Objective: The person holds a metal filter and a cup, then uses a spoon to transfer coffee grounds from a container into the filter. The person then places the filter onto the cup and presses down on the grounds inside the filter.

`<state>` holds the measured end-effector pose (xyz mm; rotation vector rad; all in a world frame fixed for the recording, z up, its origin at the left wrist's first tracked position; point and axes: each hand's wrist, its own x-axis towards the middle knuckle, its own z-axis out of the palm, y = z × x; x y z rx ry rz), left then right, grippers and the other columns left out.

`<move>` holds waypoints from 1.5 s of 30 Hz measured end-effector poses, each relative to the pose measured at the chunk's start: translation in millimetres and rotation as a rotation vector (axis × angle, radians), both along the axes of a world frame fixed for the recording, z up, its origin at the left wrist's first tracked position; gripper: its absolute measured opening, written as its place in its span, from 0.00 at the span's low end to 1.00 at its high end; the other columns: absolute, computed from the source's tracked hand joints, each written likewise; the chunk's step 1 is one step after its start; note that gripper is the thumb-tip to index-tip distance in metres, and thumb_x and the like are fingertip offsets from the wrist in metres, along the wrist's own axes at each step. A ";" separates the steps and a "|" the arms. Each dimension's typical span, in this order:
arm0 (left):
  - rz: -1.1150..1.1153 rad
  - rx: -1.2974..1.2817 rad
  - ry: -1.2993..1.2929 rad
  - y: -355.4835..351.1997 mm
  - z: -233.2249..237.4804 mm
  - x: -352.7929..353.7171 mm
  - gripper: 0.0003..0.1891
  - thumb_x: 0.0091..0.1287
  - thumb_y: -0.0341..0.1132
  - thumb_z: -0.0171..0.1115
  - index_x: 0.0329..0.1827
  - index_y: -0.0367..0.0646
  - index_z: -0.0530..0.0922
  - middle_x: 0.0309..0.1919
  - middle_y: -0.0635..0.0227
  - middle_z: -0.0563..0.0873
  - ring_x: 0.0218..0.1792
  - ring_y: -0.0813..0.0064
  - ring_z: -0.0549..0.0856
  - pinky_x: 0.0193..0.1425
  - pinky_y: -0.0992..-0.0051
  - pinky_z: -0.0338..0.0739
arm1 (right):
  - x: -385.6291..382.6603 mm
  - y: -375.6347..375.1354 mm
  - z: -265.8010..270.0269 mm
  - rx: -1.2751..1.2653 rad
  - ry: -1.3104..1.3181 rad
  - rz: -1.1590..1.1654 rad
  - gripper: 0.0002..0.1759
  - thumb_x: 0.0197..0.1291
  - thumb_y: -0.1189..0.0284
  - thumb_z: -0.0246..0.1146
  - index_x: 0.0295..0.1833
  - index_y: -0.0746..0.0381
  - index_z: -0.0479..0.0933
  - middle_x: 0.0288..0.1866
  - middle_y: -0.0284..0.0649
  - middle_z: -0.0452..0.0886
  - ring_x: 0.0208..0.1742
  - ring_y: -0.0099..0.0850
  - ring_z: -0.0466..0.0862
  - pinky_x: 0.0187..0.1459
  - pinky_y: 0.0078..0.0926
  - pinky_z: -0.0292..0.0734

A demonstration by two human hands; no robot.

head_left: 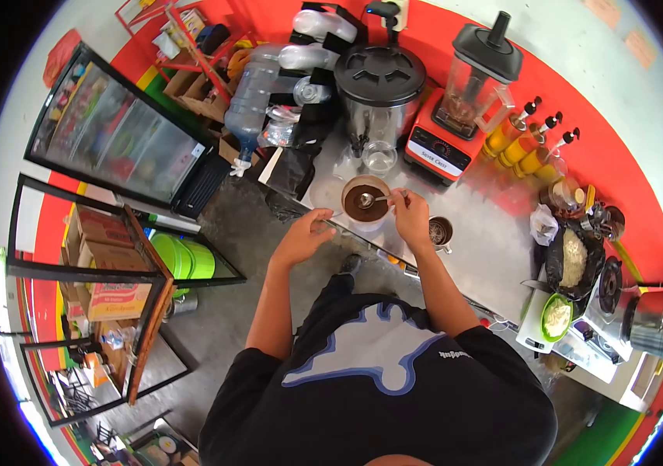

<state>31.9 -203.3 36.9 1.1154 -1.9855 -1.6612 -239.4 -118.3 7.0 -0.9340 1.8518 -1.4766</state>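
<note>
A white cup [365, 203] full of dark brown liquid stands near the front edge of the steel counter [487, 233]. My right hand [409, 213] pinches the handle of a metal spoon [371, 199] whose bowl dips into the liquid. My left hand [305, 233] hovers just left of the cup at the counter's edge, fingers loosely curled, with nothing visible in it. A smaller cup of dark liquid [440, 231] sits right beside my right wrist.
Behind the cup stand a clear empty cup [379, 158], a steel urn [379, 89] and a red-based blender [467, 93]. Pump bottles [529, 144] line the red wall. A scale with a green bowl [556, 317] and a stove [607, 311] sit right. A glass-door fridge [125, 136] stands left.
</note>
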 end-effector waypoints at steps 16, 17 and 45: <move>0.023 -0.083 0.145 -17.1 19.4 -17.0 0.20 0.73 0.29 0.68 0.66 0.36 0.80 0.60 0.62 0.88 0.55 0.72 0.88 0.63 0.70 0.81 | -24.7 22.2 13.3 -0.056 -0.437 -0.144 0.14 0.80 0.70 0.56 0.51 0.69 0.84 0.33 0.38 0.87 0.28 0.20 0.78 0.32 0.19 0.73; 0.000 -0.091 0.146 -17.2 20.4 -20.6 0.20 0.73 0.28 0.68 0.66 0.35 0.80 0.61 0.62 0.87 0.55 0.74 0.87 0.64 0.71 0.80 | -28.7 26.2 14.1 -0.090 -0.478 -0.148 0.13 0.80 0.71 0.56 0.50 0.69 0.84 0.34 0.38 0.86 0.28 0.20 0.77 0.32 0.19 0.73; -0.599 -0.816 -0.186 58.3 10.6 -205.3 0.42 0.48 0.43 0.88 0.71 0.54 0.80 0.78 0.59 0.64 0.80 0.51 0.59 0.82 0.46 0.53 | -34.9 162.8 61.6 0.002 0.522 -0.220 0.07 0.73 0.78 0.63 0.51 0.69 0.83 0.39 0.50 0.86 0.38 0.47 0.86 0.42 0.40 0.81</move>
